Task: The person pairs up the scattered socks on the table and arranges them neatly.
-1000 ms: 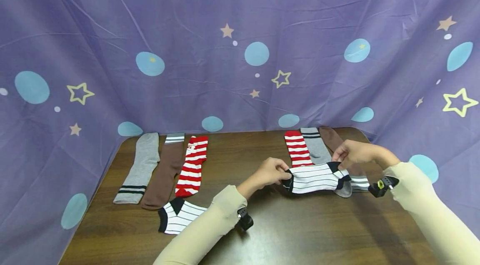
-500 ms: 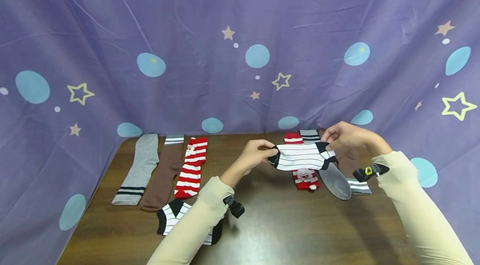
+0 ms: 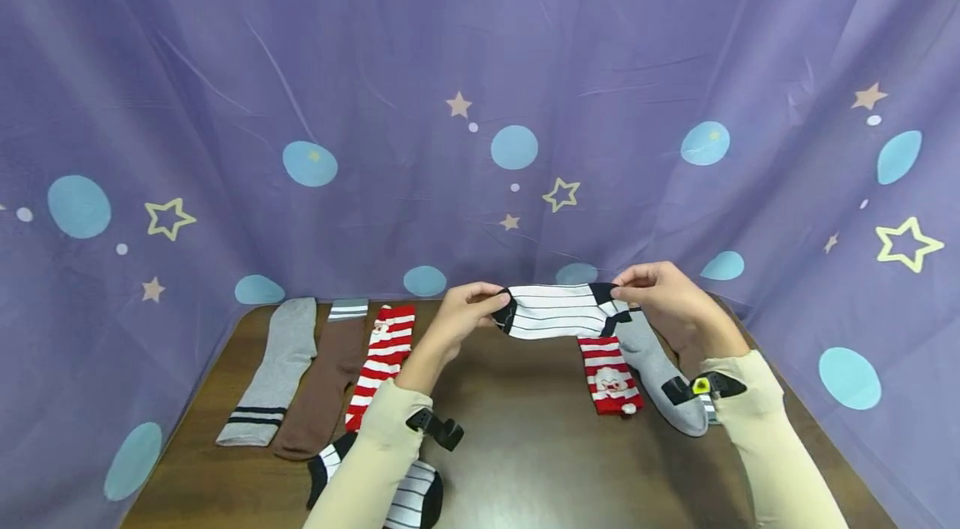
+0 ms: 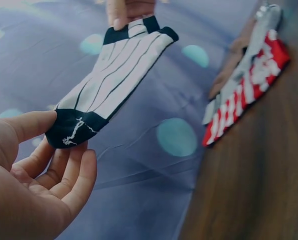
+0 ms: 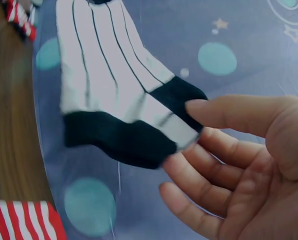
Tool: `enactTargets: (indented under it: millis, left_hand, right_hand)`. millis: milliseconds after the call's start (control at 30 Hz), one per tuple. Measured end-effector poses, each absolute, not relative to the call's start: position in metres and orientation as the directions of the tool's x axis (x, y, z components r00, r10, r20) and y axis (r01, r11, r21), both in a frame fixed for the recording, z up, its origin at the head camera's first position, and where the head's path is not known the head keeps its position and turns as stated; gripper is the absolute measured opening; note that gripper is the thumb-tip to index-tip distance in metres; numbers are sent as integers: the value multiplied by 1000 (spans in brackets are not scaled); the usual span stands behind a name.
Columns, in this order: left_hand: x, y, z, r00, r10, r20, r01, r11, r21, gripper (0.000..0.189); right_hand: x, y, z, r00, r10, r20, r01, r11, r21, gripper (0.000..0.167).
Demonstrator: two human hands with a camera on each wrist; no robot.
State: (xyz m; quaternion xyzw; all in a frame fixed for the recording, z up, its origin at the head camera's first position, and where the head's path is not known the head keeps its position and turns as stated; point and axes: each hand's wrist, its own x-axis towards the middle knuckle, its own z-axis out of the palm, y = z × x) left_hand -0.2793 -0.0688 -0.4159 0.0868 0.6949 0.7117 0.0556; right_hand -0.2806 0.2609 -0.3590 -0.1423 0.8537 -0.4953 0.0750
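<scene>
A white ankle sock [image 3: 558, 312] with thin black stripes and black toe, heel and cuff is held stretched sideways above the table. My left hand [image 3: 461, 316] pinches its black toe end between thumb and fingers; in the left wrist view a pale seam line crosses that toe [image 4: 71, 130]. At the other end, my right hand [image 3: 667, 300] pinches the sock by its black heel, and the black cuff [image 5: 114, 137] hangs loose beside the fingers in the right wrist view. A similar striped ankle sock [image 3: 412, 491] lies on the table, partly hidden under my left forearm.
On the left of the brown table [image 3: 517, 446] lie a grey sock [image 3: 273, 371], a brown sock [image 3: 326, 387] and a red-striped sock [image 3: 382, 350]. On the right lie another red-striped sock [image 3: 609, 371], grey sock [image 3: 660, 383] and brown sock [image 3: 678, 337], partly covered. A purple curtain [image 3: 420, 212] stands behind.
Both hands have lifted the striped ankle sock and carried it leftward, uncovering more of the right-hand red-striped and grey socks. The head view has tilted upward.
</scene>
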Motion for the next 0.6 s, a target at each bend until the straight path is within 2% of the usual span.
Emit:
enactTargets:
  millis: [133, 300, 600]
  left_hand:
    - [-279, -83, -412, -984, 167, 55, 49, -41, 998, 30]
    - [-282, -98, -406, -993, 101, 56, 48, -73, 996, 31]
    - [-279, -109, -410, -997, 52, 48, 39, -157, 987, 34]
  right_hand:
    - [-279, 243, -368, -966, -254, 44, -132, 340, -931, 32]
    - [-285, 224, -373, -971, -187, 151, -206, 322, -924, 33]
    - [-285, 201, -378, -977, -84, 194, -208, 227, -951, 36]
